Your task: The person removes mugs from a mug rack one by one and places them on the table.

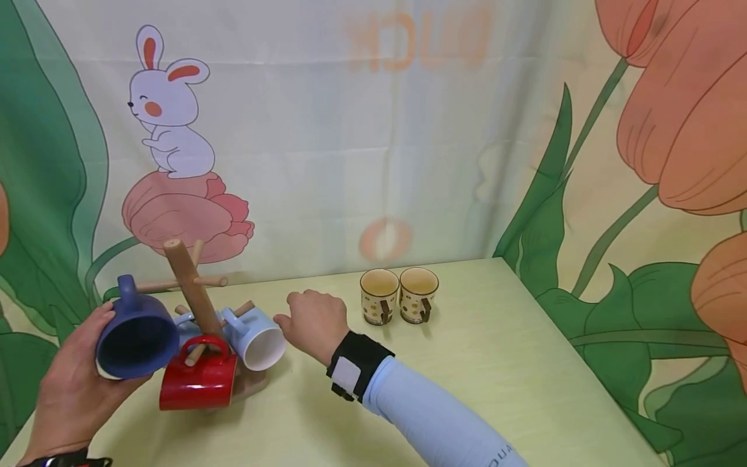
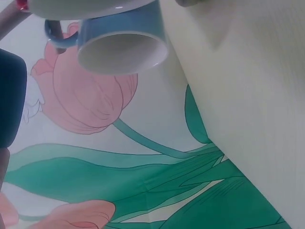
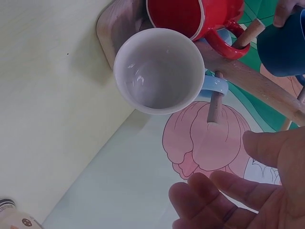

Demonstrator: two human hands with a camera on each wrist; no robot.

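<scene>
My left hand (image 1: 78,383) grips a dark blue mug (image 1: 139,337) round its body, mouth towards me and handle up. The mug's handle is at the tip of an upper left peg of the wooden mug tree (image 1: 192,288); whether the peg passes through it I cannot tell. A red mug (image 1: 195,386) and a light blue mug (image 1: 251,331) hang by their handles on lower pegs. Another light blue mug (image 1: 185,331) shows partly behind the trunk. Just right of the nearer light blue mug is my right hand (image 1: 318,324), fingers loosely bent, holding nothing in the right wrist view.
Two cream spotted mugs (image 1: 379,298) stand upright side by side near the table's back edge, right of my right hand. The pale green table (image 1: 467,376) meets a printed curtain (image 1: 303,162) behind it. Upper pegs (image 1: 210,281) jut out from the trunk.
</scene>
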